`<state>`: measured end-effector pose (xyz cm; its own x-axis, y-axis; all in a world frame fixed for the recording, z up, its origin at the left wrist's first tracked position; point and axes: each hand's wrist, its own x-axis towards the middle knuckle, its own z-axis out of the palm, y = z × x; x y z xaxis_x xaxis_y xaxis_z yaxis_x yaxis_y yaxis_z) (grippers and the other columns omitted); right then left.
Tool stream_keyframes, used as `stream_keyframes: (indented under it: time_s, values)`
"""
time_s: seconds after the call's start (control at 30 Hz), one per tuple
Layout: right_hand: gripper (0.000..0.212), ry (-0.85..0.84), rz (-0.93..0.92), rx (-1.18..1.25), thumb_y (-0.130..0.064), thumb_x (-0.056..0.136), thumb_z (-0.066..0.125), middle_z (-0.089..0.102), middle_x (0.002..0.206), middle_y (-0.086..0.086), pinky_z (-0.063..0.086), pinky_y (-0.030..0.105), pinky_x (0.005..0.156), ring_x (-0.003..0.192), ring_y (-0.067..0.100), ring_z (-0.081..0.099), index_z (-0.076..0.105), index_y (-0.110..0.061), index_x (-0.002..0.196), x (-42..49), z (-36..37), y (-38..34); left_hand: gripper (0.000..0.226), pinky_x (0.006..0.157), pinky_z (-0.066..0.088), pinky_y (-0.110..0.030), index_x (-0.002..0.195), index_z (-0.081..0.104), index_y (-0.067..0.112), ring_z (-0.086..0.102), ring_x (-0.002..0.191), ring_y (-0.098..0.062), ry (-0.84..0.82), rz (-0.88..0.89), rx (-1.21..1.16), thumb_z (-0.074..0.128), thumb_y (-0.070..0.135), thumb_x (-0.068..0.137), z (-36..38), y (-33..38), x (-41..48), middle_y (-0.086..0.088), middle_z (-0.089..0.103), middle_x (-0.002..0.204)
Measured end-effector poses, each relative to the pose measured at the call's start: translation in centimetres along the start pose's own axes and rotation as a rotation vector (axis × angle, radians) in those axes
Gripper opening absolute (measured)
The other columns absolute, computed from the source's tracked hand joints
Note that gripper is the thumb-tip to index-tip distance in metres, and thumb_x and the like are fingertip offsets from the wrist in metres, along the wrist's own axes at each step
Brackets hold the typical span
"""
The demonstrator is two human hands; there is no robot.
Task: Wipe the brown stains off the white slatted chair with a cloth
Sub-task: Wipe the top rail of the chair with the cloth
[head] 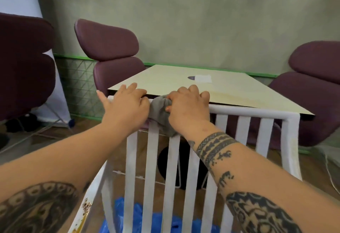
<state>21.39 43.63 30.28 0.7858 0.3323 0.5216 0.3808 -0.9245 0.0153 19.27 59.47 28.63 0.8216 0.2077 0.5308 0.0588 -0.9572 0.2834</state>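
The white slatted chair (242, 111) is seen from behind, its top rail pushed up against the near edge of the pale worktop (165, 78). The L hand (127, 104) is set on the rail's left end, fingers curled over it, thumb stretched out to the side. The R hand (187, 104) is closed round a bunched grey cloth (160, 113), which is pressed onto the top rail just beside the L hand; a tail of the cloth hangs down over the upper ends of the slats.

Brown stains (86, 207) are seen low on the chair's left frame, well apart from the cloth, w/ a yellowish run below them.

Blue plastic (156, 220), crumpled like a bag, is visible through the slats at the bottom; whether anything is held in it can't be told. A black round object (160, 162) shows btwn the slats under the worktop.

On the worktop a white slip of paper (203, 78) lies w/ a small dark item (191, 77) touching its left end; any print is too small to read. Purple padded chairs (110, 48) are placed round the worktop.
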Motion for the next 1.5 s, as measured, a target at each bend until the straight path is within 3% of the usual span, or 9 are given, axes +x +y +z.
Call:
stream_keyframes:
  time_s: [0.13, 0.3, 0.47, 0.53, 0.93, 1.13, 1.23, 1.37, 1.5]
  values:
    - [0.021, -0.135, 0.093, 0.039, -0.023, 0.091, 0.055, 0.063, 0.098, -0.005, 0.026, 0.047, 0.089, 0.103, 0.025, 0.052, 0.066, -0.033, 0.106, 0.0, -1.4, 4.5, 0.038, 0.119, 0.007, -0.062, 0.107, 0.067, 0.030, 0.057, 0.110, -0.026, -0.141, -0.032, -0.101, 0.031, 0.033, 0.098, 0.6, 2.2, 1.6, 0.007, 0.069, 0.108]
    - [0.022, -0.160, 0.424, 0.022, -0.012, 0.083, 0.051, 0.061, 0.075, 0.005, 0.022, 0.043, 0.079, 0.069, 0.025, 0.047, 0.072, -0.018, 0.085, 1.5, -3.9, 10.7, 0.034, 0.114, 0.022, -0.056, 0.095, 0.067, 0.033, 0.055, 0.090, -0.022, -0.152, -0.073, -0.014, 0.034, 0.040, 0.096, 1.0, 1.8, 2.3, 0.008, 0.063, 0.080]
    - [0.023, -0.183, 0.192, 0.176, -0.033, 0.097, 0.052, 0.062, 0.107, -0.006, 0.023, 0.042, 0.082, 0.111, 0.024, 0.045, 0.068, -0.038, 0.113, 0.8, -2.8, 6.7, 0.037, 0.111, 0.024, -0.056, 0.072, 0.064, 0.025, 0.053, 0.074, -0.016, -0.167, -0.160, 0.000, 0.037, 0.042, 0.092, 0.9, 2.8, 3.3, 0.004, 0.061, 0.067]
    - [0.020, -0.191, 0.112, 0.170, -0.042, 0.099, 0.053, 0.059, 0.108, -0.009, 0.023, 0.042, 0.082, 0.111, 0.022, 0.041, 0.065, -0.041, 0.114, 0.5, -1.9, 5.6, 0.036, 0.109, 0.025, -0.055, 0.069, 0.062, 0.021, 0.051, 0.072, -0.015, -0.217, -0.197, 0.024, 0.039, 0.040, 0.090, 0.7, 3.3, 3.9, 0.002, 0.061, 0.067]
    - [0.030, -0.492, 0.383, 0.136, -0.025, 0.103, 0.040, 0.065, 0.101, -0.008, 0.034, 0.045, 0.094, 0.106, 0.020, 0.047, 0.066, -0.038, 0.112, 0.9, -5.5, 14.3, 0.024, 0.115, 0.009, -0.058, 0.089, 0.050, 0.032, 0.044, 0.111, -0.021, -0.653, -0.202, 0.032, 0.033, 0.040, 0.102, -1.4, 2.6, 5.2, 0.009, 0.059, 0.092]
    - [0.030, -0.388, 0.063, 0.240, -0.032, 0.104, 0.045, 0.060, 0.129, -0.014, 0.031, 0.044, 0.096, 0.116, 0.020, 0.051, 0.058, -0.034, 0.131, 0.4, -4.6, 7.6, 0.026, 0.117, -0.001, -0.063, 0.103, 0.058, 0.035, 0.043, 0.124, -0.021, -0.763, -0.198, 0.036, 0.032, 0.039, 0.105, -2.2, 2.8, 5.8, 0.009, 0.059, 0.106]
    - [0.031, -0.356, 0.069, 0.243, -0.029, 0.102, 0.047, 0.062, 0.122, -0.010, 0.031, 0.044, 0.096, 0.108, 0.022, 0.055, 0.054, -0.031, 0.132, 0.8, -3.2, 5.6, 0.030, 0.117, -0.002, -0.064, 0.112, 0.059, 0.038, 0.041, 0.131, -0.022, -0.772, -0.168, 0.071, 0.029, 0.040, 0.106, -2.0, 2.9, 6.0, 0.008, 0.058, 0.116]
    - [0.036, -0.481, 0.020, 0.203, -0.023, 0.099, 0.046, 0.065, 0.109, -0.008, 0.021, 0.051, 0.110, 0.100, 0.022, 0.059, 0.053, -0.034, 0.133, 1.5, -3.2, 7.4, 0.031, 0.117, 0.000, -0.064, 0.113, 0.057, 0.040, 0.041, 0.132, -0.023, -0.810, -0.164, 0.096, 0.027, 0.039, 0.106, -2.0, 3.1, 6.0, 0.007, 0.056, 0.120]
    - [0.034, -0.560, 0.119, 0.224, -0.029, 0.101, 0.043, 0.067, 0.114, -0.013, -0.007, 0.059, 0.120, 0.113, 0.016, 0.059, 0.055, -0.038, 0.131, 1.1, -4.7, 12.2, 0.025, 0.118, 0.003, -0.065, 0.100, 0.054, 0.044, 0.047, 0.128, -0.025, -0.847, -0.194, 0.116, 0.030, 0.042, 0.105, -2.3, 2.9, 6.5, 0.009, 0.056, 0.108]
